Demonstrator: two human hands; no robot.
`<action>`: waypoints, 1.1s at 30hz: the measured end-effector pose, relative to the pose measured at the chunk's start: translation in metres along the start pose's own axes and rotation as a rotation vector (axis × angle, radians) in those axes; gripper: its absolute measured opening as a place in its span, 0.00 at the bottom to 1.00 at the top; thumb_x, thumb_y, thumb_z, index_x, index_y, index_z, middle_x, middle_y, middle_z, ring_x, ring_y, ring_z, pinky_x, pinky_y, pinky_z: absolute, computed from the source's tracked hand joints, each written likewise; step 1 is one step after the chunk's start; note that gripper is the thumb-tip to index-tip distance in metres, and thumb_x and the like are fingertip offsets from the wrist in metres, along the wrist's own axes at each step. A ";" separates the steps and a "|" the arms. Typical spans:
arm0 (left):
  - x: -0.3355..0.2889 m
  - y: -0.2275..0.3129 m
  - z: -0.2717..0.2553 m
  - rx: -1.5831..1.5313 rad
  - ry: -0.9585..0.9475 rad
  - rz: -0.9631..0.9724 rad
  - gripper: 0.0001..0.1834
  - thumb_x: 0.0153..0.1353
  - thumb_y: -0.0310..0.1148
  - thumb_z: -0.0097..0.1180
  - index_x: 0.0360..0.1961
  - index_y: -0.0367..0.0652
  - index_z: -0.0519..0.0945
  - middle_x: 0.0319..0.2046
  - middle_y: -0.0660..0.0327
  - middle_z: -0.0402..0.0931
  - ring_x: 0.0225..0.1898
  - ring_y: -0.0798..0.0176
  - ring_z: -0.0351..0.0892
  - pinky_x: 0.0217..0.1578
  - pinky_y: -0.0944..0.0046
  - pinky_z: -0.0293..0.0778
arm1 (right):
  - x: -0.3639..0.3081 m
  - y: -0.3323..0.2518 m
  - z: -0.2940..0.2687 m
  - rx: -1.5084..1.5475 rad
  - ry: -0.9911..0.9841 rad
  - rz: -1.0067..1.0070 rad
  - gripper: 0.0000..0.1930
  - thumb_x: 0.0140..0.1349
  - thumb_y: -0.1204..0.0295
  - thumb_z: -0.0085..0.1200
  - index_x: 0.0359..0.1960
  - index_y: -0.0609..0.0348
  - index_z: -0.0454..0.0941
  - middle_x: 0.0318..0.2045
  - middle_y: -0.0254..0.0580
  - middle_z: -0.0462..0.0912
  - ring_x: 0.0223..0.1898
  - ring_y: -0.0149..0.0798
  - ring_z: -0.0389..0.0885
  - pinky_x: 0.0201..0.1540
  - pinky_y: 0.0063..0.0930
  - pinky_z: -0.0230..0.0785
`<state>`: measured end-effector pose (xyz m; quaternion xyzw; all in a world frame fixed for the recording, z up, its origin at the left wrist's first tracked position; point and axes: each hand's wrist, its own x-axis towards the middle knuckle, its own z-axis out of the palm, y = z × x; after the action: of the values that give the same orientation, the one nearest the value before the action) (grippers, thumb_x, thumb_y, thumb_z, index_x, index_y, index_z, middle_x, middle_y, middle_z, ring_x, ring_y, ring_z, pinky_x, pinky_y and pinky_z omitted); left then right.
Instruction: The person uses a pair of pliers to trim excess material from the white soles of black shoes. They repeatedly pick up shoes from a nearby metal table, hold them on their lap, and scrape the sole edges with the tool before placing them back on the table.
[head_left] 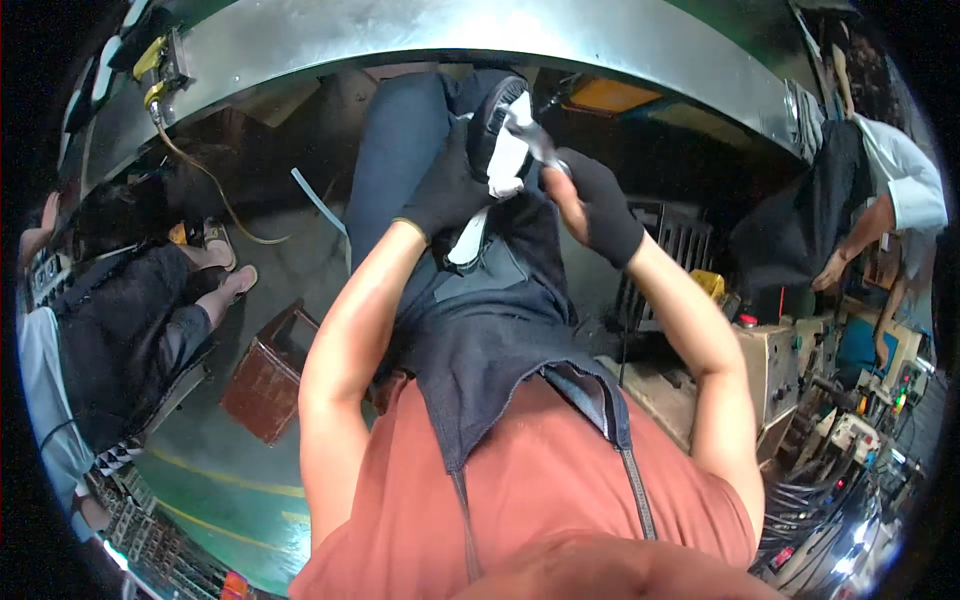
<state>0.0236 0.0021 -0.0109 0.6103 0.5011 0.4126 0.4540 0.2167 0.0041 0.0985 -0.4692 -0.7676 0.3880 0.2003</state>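
gloved left hand (450,190) raised, grip clenched on white cloth (508,165), right hand (597,205) apparently gripping metal tool (527,127)

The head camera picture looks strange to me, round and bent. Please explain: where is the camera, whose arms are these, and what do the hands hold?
The camera sits on a person's head and looks down, so the bare forearms rising from the lower edge are that person's own. Its wide lens bends straight edges. Both hands wear black gloves. The left hand grips a black and white shoe resting over the dark apron; the right hand holds a small metal tool against it. A curved metal machine guard lies ahead. Other people sit left and stand right.
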 end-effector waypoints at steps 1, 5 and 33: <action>-0.006 0.000 0.001 0.061 -0.017 0.007 0.50 0.40 0.44 0.69 0.61 0.36 0.57 0.53 0.41 0.62 0.56 0.41 0.63 0.57 0.52 0.61 | 0.002 0.002 0.005 -0.044 0.013 -0.058 0.17 0.65 0.62 0.44 0.29 0.64 0.76 0.24 0.58 0.76 0.29 0.57 0.77 0.31 0.38 0.68; -0.012 0.025 -0.007 0.298 -0.020 0.035 0.53 0.41 0.46 0.68 0.64 0.41 0.51 0.61 0.37 0.52 0.62 0.37 0.54 0.61 0.51 0.55 | -0.004 -0.025 -0.009 -0.123 -0.118 0.174 0.19 0.65 0.60 0.42 0.30 0.64 0.77 0.25 0.59 0.77 0.29 0.58 0.77 0.32 0.40 0.68; 0.249 0.090 -0.076 -0.211 -0.053 -0.037 0.31 0.54 0.38 0.60 0.57 0.36 0.67 0.47 0.53 0.75 0.47 0.61 0.74 0.50 0.65 0.67 | -0.043 0.062 0.126 0.756 0.042 1.025 0.34 0.65 0.41 0.29 0.34 0.62 0.74 0.17 0.42 0.76 0.19 0.34 0.75 0.26 0.29 0.66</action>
<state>0.0111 0.2508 0.1073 0.5603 0.4538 0.4383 0.5366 0.1877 -0.0693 -0.0257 -0.6815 -0.2515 0.6693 0.1561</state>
